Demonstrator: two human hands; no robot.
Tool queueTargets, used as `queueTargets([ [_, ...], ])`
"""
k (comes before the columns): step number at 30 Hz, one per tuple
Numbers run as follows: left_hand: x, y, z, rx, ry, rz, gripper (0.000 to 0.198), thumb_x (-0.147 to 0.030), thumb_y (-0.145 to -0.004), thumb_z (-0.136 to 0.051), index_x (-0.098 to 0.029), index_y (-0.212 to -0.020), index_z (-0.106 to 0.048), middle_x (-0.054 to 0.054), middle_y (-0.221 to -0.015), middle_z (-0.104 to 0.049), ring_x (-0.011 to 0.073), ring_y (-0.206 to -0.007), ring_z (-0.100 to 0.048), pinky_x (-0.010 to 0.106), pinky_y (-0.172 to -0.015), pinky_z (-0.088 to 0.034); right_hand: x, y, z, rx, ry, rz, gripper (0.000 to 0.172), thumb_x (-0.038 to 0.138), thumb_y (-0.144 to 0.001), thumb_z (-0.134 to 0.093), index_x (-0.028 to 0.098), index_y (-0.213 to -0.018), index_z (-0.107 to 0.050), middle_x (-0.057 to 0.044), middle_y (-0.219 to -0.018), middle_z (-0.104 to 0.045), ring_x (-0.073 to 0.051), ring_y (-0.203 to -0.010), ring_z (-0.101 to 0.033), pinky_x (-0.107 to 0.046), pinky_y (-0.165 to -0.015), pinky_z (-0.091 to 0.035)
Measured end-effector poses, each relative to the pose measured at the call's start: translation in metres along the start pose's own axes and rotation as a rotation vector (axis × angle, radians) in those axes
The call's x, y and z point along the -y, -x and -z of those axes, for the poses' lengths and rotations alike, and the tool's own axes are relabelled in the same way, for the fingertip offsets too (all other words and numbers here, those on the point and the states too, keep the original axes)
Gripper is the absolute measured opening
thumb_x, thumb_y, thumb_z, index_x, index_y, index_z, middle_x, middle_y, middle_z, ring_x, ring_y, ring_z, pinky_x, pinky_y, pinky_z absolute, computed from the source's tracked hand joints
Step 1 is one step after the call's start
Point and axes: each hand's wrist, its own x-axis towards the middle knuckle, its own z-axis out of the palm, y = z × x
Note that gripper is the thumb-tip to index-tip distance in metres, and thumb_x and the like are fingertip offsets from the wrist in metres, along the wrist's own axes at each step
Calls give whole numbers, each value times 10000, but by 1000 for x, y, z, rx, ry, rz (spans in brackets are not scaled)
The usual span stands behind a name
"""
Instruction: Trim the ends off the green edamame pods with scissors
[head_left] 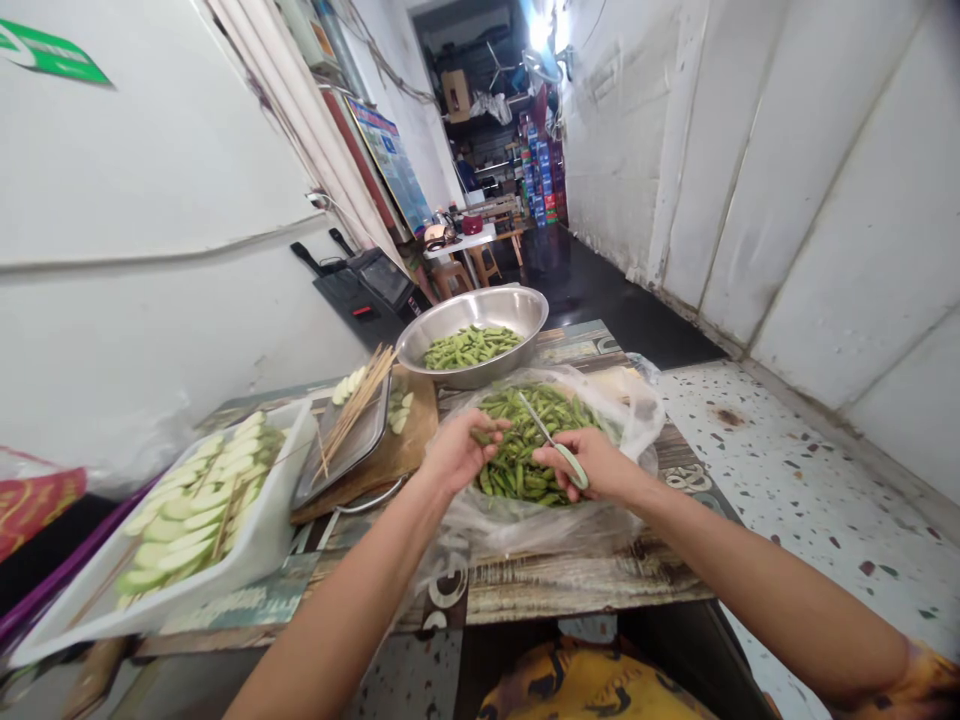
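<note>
Pod work: a left hand and a right hand over a plastic bag of green bean pods.
From where I stand, the left grip seems to pinch a pod; the right is wrapped round a green-handled cutting tool. A slip of that blade could nick the left fingers; tugging the loose bag could spill pods on the tabletop. Counting rightward: one white tray of sliced-vegetable skewers, one metal tray, one steel bowl, one bag, one tool; pods beyond counting.
</note>
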Motion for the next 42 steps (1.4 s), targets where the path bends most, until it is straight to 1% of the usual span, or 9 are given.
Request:
queueTargets([
  [4, -10, -15, 9, 65, -35, 57, 73, -165, -540, -522, -159, -605, -489, 28, -625, -569, 83, -467, -449, 171, -393, -262, 6, 1, 2, -64, -85, 22, 378, 490, -709, -661, 151, -621, -520, 38, -452, -527, -60, -318, -461, -148, -257, -244],
  [7, -2, -25, 13, 52, -562, -84, 77, -225, -585, -595, -168, -625, -563, -12, -538, -490, 92, -450, -408, 202, -415, -237, 7, 1, 3, -69, -105, 34, 380, 492, -703, -668, 147, -626, -529, 37, -463, -529, -60, -325, -467, -147, -256, -244],
  [10, 13, -33, 16, -13, -1229, -336, 85, -228, -587, -670, -174, -648, -645, 11, -572, -548, 158, -583, -518, 251, -529, -330, 7, 2, 3, -71, -98, 36, 378, 480, -718, -659, 146, -605, -521, 40, -449, -520, -52, -311, -449, -145, -255, -239],
  [14, 26, -41, 18, -74, -1543, -527, 138, -267, -680, -643, -178, -777, -684, 56, -711, -638, 203, -700, -575, 284, -616, -368, 8, 2, 3, -67, -87, 28, 371, 469, -715, -666, 150, -599, -517, 43, -431, -513, -50, -302, -437, -148, -255, -235],
  [19, 23, -46, 21, -48, -1505, -554, 195, -287, -731, -604, -165, -833, -718, 66, -733, -670, 201, -712, -591, 288, -666, -395, 9, 2, 3, -49, -80, 11, 370, 466, -710, -673, 151, -599, -513, 43, -427, -516, -54, -306, -443, -148, -258, -243],
  [23, 14, -41, 23, -37, -1224, -474, 261, -369, -738, -575, -152, -741, -722, 40, -677, -663, 174, -649, -578, 268, -621, -398, 11, 3, 3, -27, -60, -15, 384, 466, -710, -674, 151, -587, -493, 45, -421, -510, -50, -310, -438, -143, -261, -235],
  [29, 5, -26, 23, 62, -892, -322, 395, -506, -672, -621, -119, -714, -688, -28, -456, -472, 96, -432, -408, 222, -443, -283, 8, 5, 1, 129, 36, -91, 423, 532, -704, -648, 150, -600, -502, 22, -468, -542, -81, -368, -497, -158, -259, -283],
  [33, 0, -15, 15, 113, -842, -245, 390, -491, -638, -669, -110, -721, -687, -49, -420, -394, 60, -384, -296, 209, -403, -199, 4, 5, 1, 171, 68, -64, 437, 555, -691, -647, 143, -620, -520, 9, -534, -561, -84, -402, -517, -157, -269, -314],
  [42, -7, -3, 2, 180, -901, -221, 299, -439, -664, -660, -144, -705, -683, -64, -408, -351, 59, -387, -239, 219, -406, -162, 4, 6, 1, 162, 91, -25, 441, 556, -684, -655, 151, -601, -502, 24, -489, -522, -66, -357, -453, -156, -272, -284],
])
